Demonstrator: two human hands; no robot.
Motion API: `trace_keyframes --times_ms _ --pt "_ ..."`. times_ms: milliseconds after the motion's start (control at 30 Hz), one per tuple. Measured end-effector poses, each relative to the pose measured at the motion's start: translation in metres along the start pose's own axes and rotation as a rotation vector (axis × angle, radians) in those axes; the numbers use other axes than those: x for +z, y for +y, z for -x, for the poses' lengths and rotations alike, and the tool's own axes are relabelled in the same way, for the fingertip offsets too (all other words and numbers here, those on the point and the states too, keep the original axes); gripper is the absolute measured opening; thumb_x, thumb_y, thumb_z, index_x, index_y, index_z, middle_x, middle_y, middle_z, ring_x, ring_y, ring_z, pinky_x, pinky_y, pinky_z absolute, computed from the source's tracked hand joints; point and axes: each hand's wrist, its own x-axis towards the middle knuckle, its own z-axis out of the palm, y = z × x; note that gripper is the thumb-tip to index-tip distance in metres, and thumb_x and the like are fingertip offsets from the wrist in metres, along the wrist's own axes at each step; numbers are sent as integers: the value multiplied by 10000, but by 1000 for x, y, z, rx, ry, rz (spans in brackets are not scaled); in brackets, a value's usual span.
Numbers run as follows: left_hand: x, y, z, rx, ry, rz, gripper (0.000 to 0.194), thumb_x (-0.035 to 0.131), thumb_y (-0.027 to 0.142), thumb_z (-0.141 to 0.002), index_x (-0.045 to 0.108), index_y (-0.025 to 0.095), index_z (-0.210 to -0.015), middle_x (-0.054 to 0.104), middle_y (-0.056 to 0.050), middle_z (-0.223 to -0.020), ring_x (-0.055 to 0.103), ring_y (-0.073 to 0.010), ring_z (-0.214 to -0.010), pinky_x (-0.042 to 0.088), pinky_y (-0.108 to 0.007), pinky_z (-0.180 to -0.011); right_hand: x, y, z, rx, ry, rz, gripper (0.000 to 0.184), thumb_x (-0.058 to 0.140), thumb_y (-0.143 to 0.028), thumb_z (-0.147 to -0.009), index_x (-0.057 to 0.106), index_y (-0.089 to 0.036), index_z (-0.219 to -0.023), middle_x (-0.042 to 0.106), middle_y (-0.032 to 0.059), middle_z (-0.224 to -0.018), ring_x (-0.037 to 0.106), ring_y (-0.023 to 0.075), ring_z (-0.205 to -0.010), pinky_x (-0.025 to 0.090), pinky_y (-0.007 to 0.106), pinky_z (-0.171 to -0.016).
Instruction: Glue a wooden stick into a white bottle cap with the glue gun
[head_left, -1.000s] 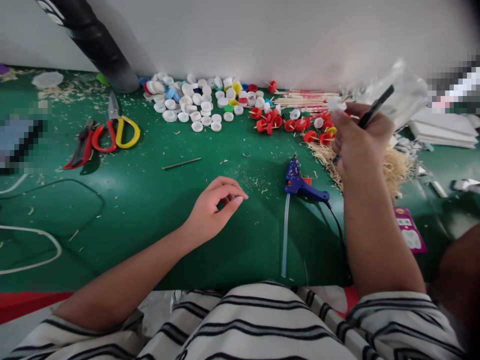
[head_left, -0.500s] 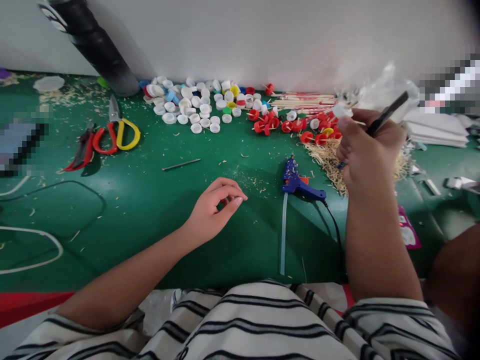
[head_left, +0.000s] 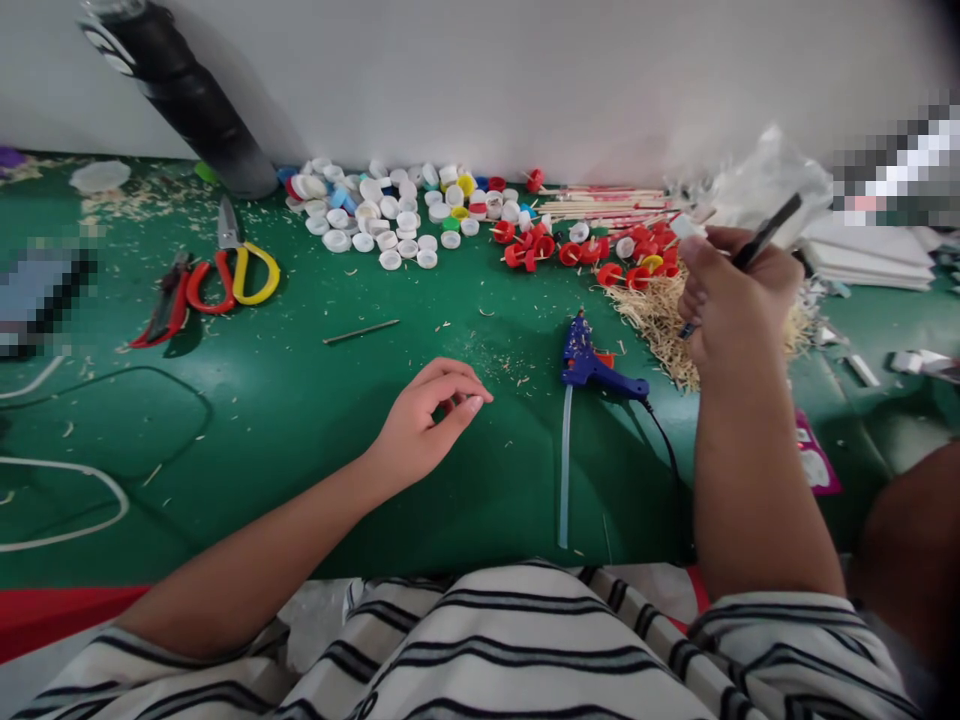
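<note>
My right hand (head_left: pixel 739 300) is raised over the right side of the table, fingers closed. Thumb and forefinger pinch a small white block (head_left: pixel 686 227). A slim dark pen-like tool (head_left: pixel 772 228) also passes through this hand, its lower end showing below the fingers; its exact kind is unclear. Behind and left of that hand lie red bottle caps (head_left: pixel 529 245) with sticks through them, and under it a heap of short wooden sticks (head_left: pixel 656 325). My left hand (head_left: pixel 435 410) rests on the table, fingers loosely curved, nothing visible in it. A blue hot glue gun (head_left: pixel 600 368) lies between my hands.
Loose white and coloured bottle caps (head_left: pixel 390 210) line the wall. Long wooden skewers (head_left: pixel 600 205) and white sheets (head_left: pixel 870 250) lie further right. To the left are scissors (head_left: pixel 232 255), red-handled pliers (head_left: pixel 166 305), a black bottle (head_left: pixel 195 110) and a thin metal rod (head_left: pixel 361 332).
The view has shifted very slightly. My right hand has moved a little, still with the white block and dark tool in it. The left hand stays in place.
</note>
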Motion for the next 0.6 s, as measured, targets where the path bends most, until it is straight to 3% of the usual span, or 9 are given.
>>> trace_keyframes --times_ms 267,600 --pt "0 -1 1 3 -5 -15 164 670 284 -1036 822 231 -1004 735 -67 -1100 672 -97 -822 590 -212 -697 -10 14 -16 -40 77 8 384 895 -338 -647 605 -271 -889 410 -112 -538 283 77 -411 154 276 -435" --pt "1 -1 1 1 -2 -2 157 675 272 -1026 825 235 -997 734 -62 -1095 659 -93 -806 593 -216 -702 -22 26 -29 -178 139 -64 459 967 -441 -634 630 -258 -885 476 -108 -565 284 48 -388 156 239 -429"
